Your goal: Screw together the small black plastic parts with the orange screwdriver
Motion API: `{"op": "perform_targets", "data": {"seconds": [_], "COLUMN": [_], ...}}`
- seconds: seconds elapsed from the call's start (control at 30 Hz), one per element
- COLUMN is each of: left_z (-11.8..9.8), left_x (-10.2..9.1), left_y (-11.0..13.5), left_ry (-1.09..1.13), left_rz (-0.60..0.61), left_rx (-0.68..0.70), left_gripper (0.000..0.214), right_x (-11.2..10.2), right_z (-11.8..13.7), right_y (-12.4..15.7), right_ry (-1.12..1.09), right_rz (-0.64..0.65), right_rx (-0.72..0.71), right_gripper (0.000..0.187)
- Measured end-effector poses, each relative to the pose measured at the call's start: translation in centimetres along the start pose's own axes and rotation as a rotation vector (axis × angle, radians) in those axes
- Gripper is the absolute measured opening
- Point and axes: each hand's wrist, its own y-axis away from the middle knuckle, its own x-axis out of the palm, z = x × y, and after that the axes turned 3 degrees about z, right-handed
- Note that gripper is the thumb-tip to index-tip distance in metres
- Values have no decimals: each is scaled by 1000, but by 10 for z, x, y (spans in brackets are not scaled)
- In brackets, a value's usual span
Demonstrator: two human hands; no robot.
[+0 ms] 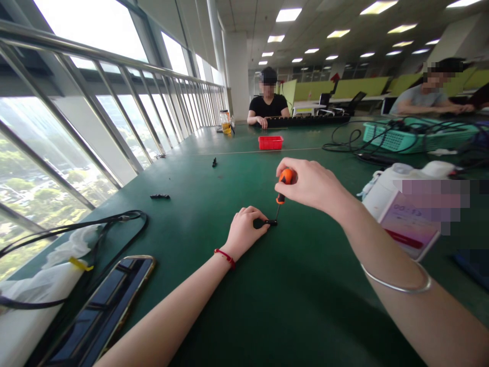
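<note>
Green tabletop [191, 178] carries three black pieces [272, 223], one beneath one screwdriver [281, 196].

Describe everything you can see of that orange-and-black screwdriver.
The orange-and-black screwdriver has a bulbous, plastic-looking handle, orange with black sections, and a thin, metallic-looking shaft. It stands nearly upright, tip down and handle leaning slightly right in the picture, above the dark green tabletop. The bare right hand grips its handle, partly hiding it. The tip meets the small black elongated piece pinched by the bare left hand; tip shape is too small to tell.
</note>
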Motion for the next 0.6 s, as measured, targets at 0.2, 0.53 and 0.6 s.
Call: {"op": "perform_targets", "data": {"seconds": [0.2, 0.53, 0.6], "left_z": [1, 1, 1], "left_x": [1, 1, 1], "left_y": [0, 0, 0], "left_ry": [-3, 0, 0], "left_rz": [-3, -5, -2], "left_rx": [10, 15, 19], "left_gripper": [10, 10, 11], "right_x": [0, -3, -1], "right_z": [-1, 1, 0], "right_y": [-1, 1, 0], "right_ry": [39, 2, -14], "right_rz": [-7, 78, 63], "right_rx": [23, -4, -26], "right_gripper": [32, 27, 15]}}
